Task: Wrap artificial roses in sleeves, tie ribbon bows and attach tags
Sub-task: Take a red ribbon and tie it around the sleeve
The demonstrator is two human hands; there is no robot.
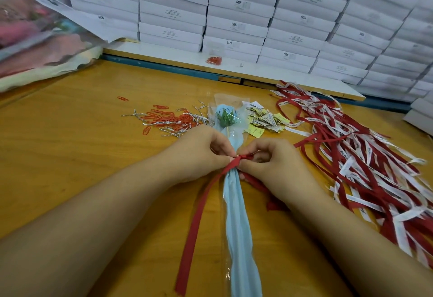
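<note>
A light blue sleeve [236,221] with clear plastic edges lies lengthwise on the wooden table [82,132], and the rose's green leaves [225,118] show through its far end. A red ribbon [194,226] is wrapped round the gathered middle of the sleeve. My left hand [199,154] pinches the ribbon at the knot from the left. From the right, my right hand [269,158] pinches a small red loop at the same knot. One ribbon tail runs toward me on the left of the sleeve; the other lies under my right wrist.
A heap of red and white ribbons [365,168] covers the table's right side. Yellow and white tags [264,121] lie beyond my right hand. Red paper clips and silver twist ties [168,121] lie beyond my left. White boxes [234,15] are stacked behind; bagged flowers [35,39] at far left.
</note>
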